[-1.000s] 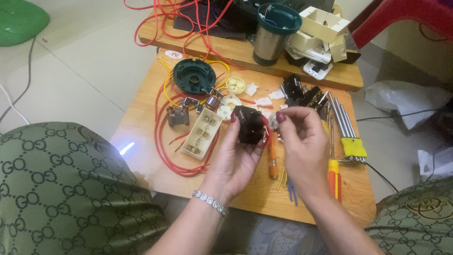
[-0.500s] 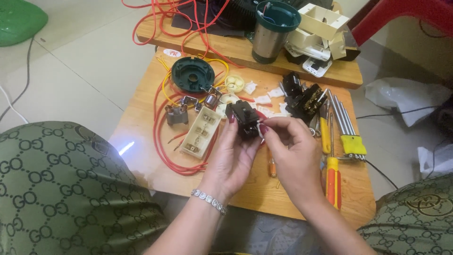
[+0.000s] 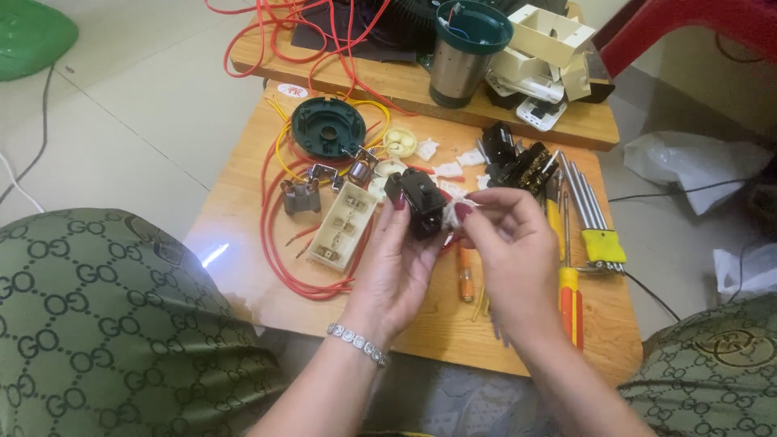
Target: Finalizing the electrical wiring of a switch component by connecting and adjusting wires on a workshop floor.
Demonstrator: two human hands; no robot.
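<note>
My left hand [image 3: 398, 267] holds a small black plastic switch block [image 3: 418, 200] from below, above the middle of a low wooden table [image 3: 243, 243]. My right hand [image 3: 510, 251] pinches a small white part [image 3: 469, 212] against the block's right side with thumb and fingers. A cream rectangular switch panel [image 3: 344, 225] lies just left of my left hand, inside a loop of red wire [image 3: 275, 243]. An orange-handled tool [image 3: 465, 271] lies on the table under my hands.
A dark green round cap [image 3: 328, 127], a metal cylinder with a green top [image 3: 461, 53], cream plastic housings [image 3: 542, 48], black parts [image 3: 514, 158], hex keys in a yellow holder [image 3: 595, 218] and a yellow-red screwdriver [image 3: 569, 283] share the table. My knees in green patterned cloth [image 3: 97, 324] flank it.
Both hands have shifted slightly left and closer together; my right hand's fingers have closed in on the right side of the black block with the white part.
</note>
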